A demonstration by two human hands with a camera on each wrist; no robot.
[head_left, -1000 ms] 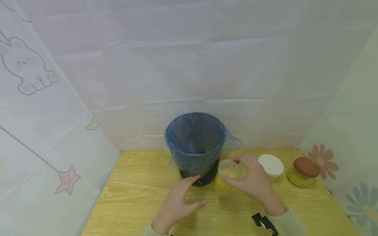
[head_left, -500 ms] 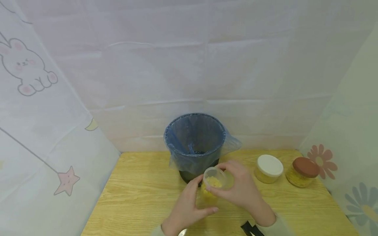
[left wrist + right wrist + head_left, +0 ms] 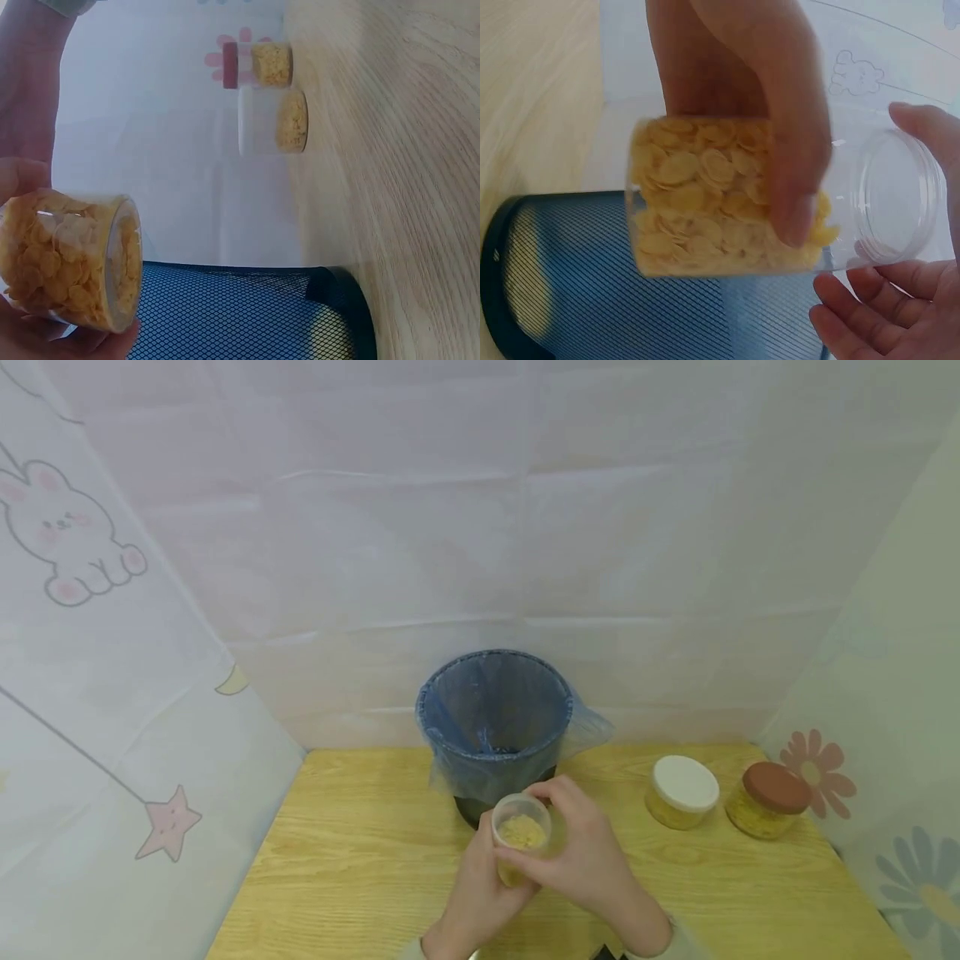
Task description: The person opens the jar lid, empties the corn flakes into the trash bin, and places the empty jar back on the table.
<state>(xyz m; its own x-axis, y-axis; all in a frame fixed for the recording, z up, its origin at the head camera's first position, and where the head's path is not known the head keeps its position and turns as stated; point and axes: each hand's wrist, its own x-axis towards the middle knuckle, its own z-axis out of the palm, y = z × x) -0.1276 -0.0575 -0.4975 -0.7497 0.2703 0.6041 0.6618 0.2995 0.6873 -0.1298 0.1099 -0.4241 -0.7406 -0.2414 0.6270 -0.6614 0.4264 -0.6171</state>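
The left hand (image 3: pixel 477 885) curls round the clear jar (image 3: pixel 516 806) of yellow flakes — held above the table (image 3: pixel 345 843), before the lined bin (image 3: pixel 487 776); the right hand (image 3: pixel 585 853) grips near its rim — then come white-lidded (image 3: pixel 684 785) and red-lidded jars (image 3: pixel 777 789).

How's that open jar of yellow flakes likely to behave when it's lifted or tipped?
The open jar looks fairly stiff: it shows no dent under the fingers. It is probably light for its size, since the flakes inside look thin and loosely piled. With its top uncovered, it would likely spill if tipped far.
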